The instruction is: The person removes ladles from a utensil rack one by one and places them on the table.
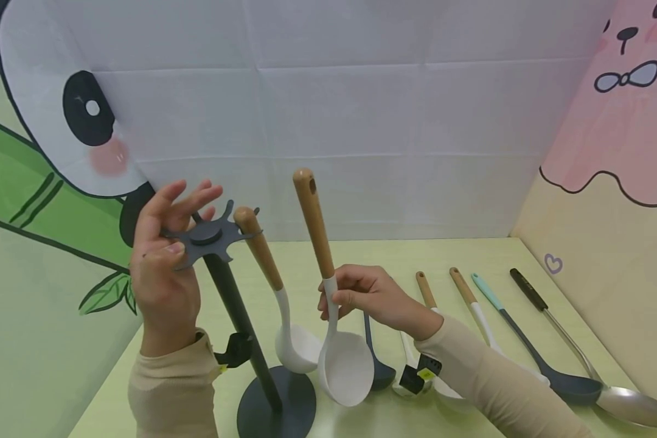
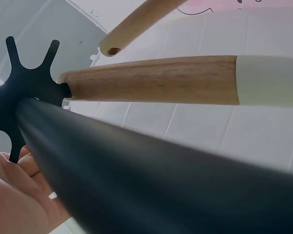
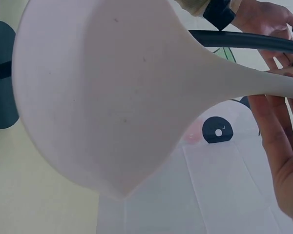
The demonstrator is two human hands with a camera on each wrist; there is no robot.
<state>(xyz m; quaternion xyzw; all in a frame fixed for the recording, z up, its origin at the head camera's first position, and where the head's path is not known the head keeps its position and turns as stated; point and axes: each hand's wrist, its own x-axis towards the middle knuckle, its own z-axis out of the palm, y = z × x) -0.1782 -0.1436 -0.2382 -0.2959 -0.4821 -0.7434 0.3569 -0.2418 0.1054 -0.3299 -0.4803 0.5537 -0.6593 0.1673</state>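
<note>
My right hand [image 1: 369, 298] grips the white neck of a ladle [image 1: 346, 368] with a wooden handle, holding it upright above the table. In the right wrist view the ladle's pale bowl [image 3: 102, 92] fills much of the frame. My left hand [image 1: 166, 274] touches the hooked top [image 1: 210, 237] of a dark utensil stand, the thumb on one hook and the other fingers extended behind. A second white ladle [image 1: 298, 348] hangs from the stand by its wooden handle [image 2: 156, 80]. The held ladle is right of it, apart from the hooks.
The stand's round base [image 1: 276, 407] rests on the pale table. To the right lie several utensils: a dark ladle [image 1: 382, 374], a white one with a wooden handle [image 1: 476, 310], a mint-handled black ladle [image 1: 569, 384] and a metal spoon [image 1: 635, 407]. My right forearm partly covers them.
</note>
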